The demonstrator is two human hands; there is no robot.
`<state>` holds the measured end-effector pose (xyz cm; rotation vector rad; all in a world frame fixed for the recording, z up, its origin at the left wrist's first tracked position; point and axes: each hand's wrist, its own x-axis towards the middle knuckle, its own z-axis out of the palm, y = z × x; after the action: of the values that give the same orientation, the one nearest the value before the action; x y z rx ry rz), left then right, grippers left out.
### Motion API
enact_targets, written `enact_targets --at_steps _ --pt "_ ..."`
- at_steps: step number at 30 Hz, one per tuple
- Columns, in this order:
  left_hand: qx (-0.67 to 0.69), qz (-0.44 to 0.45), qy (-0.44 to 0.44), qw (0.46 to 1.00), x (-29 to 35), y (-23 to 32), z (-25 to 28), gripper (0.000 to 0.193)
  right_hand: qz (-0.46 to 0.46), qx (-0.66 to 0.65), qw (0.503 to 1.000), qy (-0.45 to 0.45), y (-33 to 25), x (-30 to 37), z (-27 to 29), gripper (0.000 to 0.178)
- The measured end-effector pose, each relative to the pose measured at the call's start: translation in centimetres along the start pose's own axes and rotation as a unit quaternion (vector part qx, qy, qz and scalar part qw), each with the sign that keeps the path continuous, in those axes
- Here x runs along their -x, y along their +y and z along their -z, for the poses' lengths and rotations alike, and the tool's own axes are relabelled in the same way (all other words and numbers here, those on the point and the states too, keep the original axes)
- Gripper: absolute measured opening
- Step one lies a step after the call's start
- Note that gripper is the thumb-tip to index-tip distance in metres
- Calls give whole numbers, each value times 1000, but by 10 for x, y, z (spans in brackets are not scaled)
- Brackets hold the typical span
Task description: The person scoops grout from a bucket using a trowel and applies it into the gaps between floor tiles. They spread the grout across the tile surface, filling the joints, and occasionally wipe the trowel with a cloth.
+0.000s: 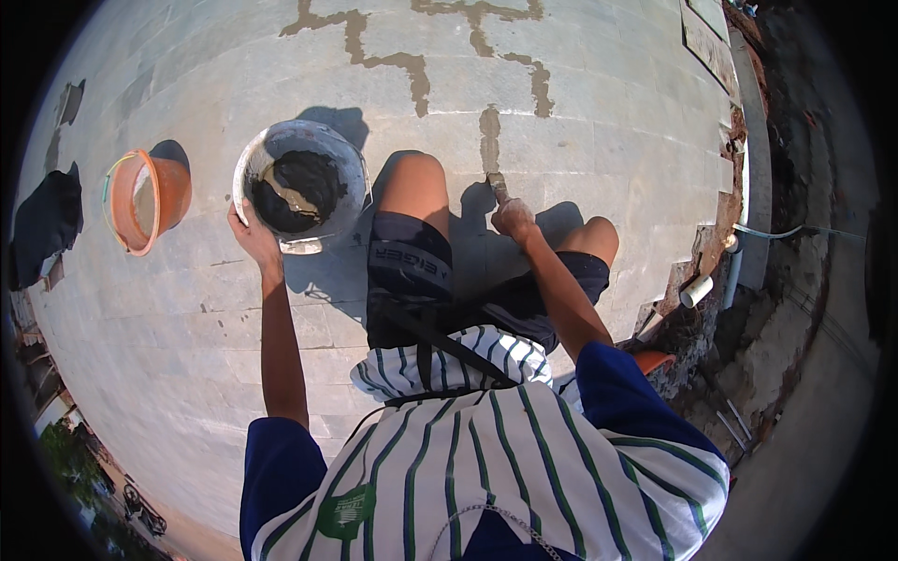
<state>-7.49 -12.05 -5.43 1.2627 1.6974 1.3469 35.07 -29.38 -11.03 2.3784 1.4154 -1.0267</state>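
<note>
My left hand (pixel 254 236) grips the near left side of a whitish bucket (pixel 354 178), with the fingers at its rim. Dark, wet-looking mortar (pixel 323 173) lies inside, with a lighter brown streak across it. My right hand (pixel 514 220) is closed around a small scraper (pixel 497 185), whose blade touches the near end of a short wet mortar strip (pixel 489 136) along a paving joint. The scraper's handle is mostly hidden in my fist. Both hands are at the paved floor (pixel 617 140), one on either side of my left knee.
An orange bucket (pixel 173 201) lies tipped at the left, beside a dark cloth-like heap (pixel 47 220). More mortar lines (pixel 388 61) zigzag across the far paving. Along the right, the paving ends in a broken edge with a white pipe piece (pixel 696 292) and a blue pipe (pixel 732 276).
</note>
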Motion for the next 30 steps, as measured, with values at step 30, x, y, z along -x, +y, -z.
enact_targets --at_steps 30 --pt "35 -1 -62 997 0 19 -12 39 -75 -69 995 16 40 14 -75 65"
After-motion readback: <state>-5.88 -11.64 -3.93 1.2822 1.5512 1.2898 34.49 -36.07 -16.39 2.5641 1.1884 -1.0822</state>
